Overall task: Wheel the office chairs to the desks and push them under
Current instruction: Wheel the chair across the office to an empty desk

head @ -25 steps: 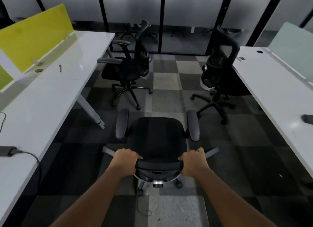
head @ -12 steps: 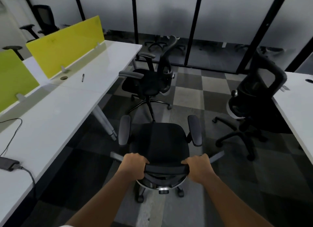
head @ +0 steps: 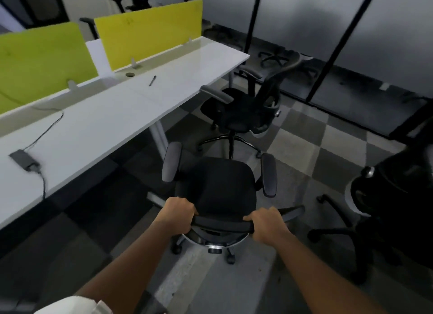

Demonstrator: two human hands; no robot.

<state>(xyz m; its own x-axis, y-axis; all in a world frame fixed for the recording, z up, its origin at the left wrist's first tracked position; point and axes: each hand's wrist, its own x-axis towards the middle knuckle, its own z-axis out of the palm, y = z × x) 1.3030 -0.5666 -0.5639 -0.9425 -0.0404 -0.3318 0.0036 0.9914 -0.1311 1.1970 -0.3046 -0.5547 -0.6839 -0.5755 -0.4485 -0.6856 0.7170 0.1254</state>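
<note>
Black office chair with a padded seat and 2 grey armrests (head: 216, 187) stands on the checkered grey carpet floor (head: 311, 149), directly in front of the person and viewed from behind and above. The left hand (head: 178, 214) is wrapped tightly around the left end of the chair's backrest top edge, and the right hand (head: 266, 223) is wrapped the same way around the right end. The chair sits in the aisle, near the long white bench (head: 98, 123) on the left but not yet under it, with its seat facing up the aisle, not toward the bench.

On the bench lie a black pen (head: 152, 80) and a dark power adapter with a cable (head: 23, 160). 2 yellow-green divider screens (head: 145, 35) stand along its far edge. A second black mesh chair (head: 243, 109) stands just beyond, near the bench's far end, and a third black chair (head: 393, 208) stands to the right.

The step in hand appears to be wheeling the gripped chair toward the bench. The next move likely calls for turning the chair left to face the bench edge, then pushing it forward, clear of the white bench leg (head: 159, 135).
</note>
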